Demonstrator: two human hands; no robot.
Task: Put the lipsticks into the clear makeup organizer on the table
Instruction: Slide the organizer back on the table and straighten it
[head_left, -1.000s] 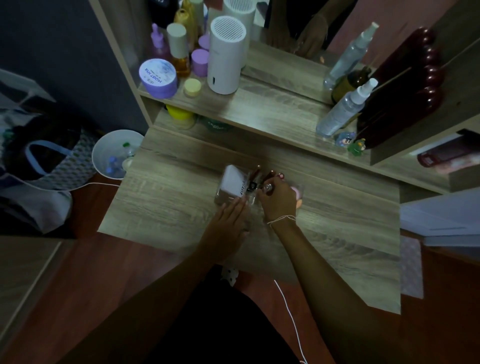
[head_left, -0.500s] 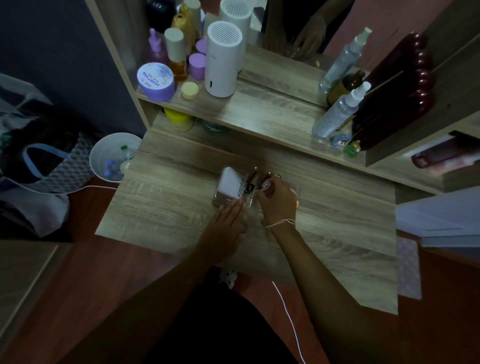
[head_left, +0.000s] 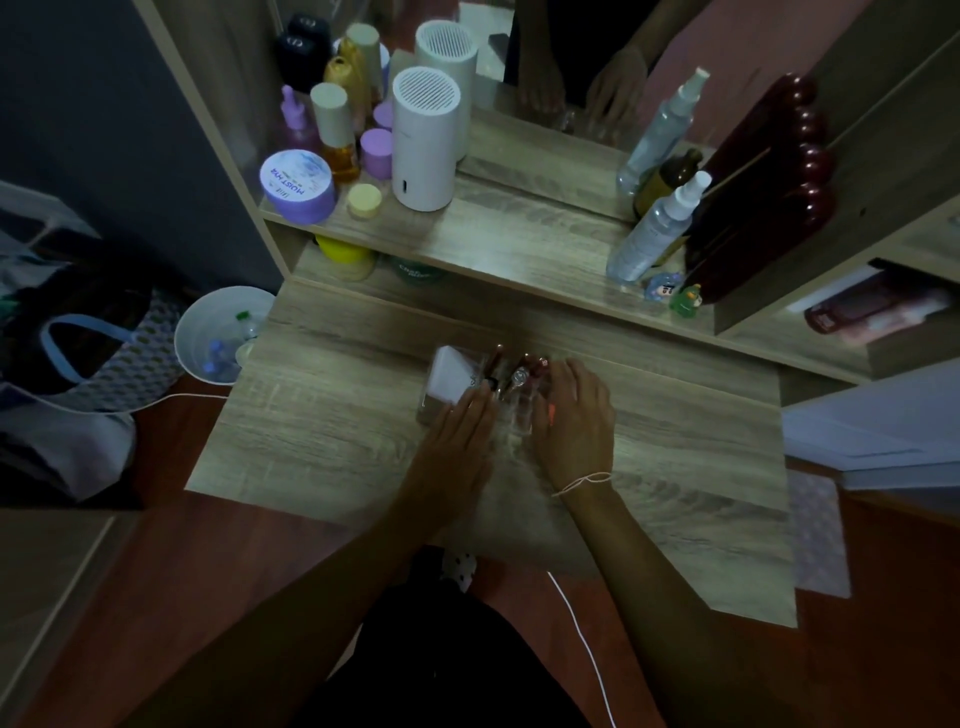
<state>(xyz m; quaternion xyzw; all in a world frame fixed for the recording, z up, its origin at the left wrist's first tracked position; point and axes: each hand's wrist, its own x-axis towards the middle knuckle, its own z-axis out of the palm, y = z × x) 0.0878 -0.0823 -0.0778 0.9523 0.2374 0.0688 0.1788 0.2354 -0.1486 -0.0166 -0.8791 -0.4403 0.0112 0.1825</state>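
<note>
My right hand (head_left: 574, 415) has come off the lipsticks (head_left: 511, 370) it was pinching a moment ago and now lies flat and spread against the right side of the clear organizer (head_left: 511, 415), with a pink-orange item just under its fingers. My left hand (head_left: 460, 431) stays flat and open against the organizer's left side, holding nothing. I judge the tubes are now standing in the organizer's back compartments, beside a white box (head_left: 449, 378) at its left, so this placement looks finished; whether more lipsticks remain I cannot tell. The organizer sits mid-desk (head_left: 322, 431), nearer the back edge. On the shelf (head_left: 519, 244) above stand a white cylinder (head_left: 426, 140), a purple jar (head_left: 297, 186) and spray bottles (head_left: 654, 228), all well apart. Nothing blocks my hands
</note>
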